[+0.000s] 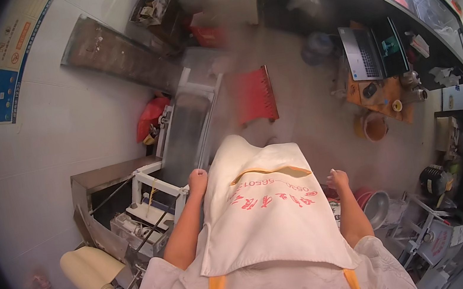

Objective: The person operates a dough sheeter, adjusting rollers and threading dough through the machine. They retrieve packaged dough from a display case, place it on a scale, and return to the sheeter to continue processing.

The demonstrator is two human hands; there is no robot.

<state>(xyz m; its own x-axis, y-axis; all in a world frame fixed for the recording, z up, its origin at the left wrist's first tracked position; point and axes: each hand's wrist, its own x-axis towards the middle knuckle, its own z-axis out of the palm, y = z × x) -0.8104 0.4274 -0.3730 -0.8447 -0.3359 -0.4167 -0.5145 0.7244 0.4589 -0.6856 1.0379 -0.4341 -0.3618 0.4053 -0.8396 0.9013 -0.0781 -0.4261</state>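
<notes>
I look down over my white apron [265, 211] with red print and orange straps. My left hand [197, 181] is closed in a fist at the near end of a grey conveyor belt [185, 132] on a white-framed dough machine [152, 195]; whether it grips the rail is unclear. My right hand [338, 178] hangs free beside the apron, fingers loosely apart and holding nothing. A cream roll of dough sheet [90, 272] sits on a roller at the machine's lower left.
A red plastic rack [254, 96] lies on the floor ahead. At the right are an open laptop [370, 52] on a wooden stand, an orange bucket [373, 126] and a metal bowl [377, 207]. A red bag [149, 116] lies by the left wall.
</notes>
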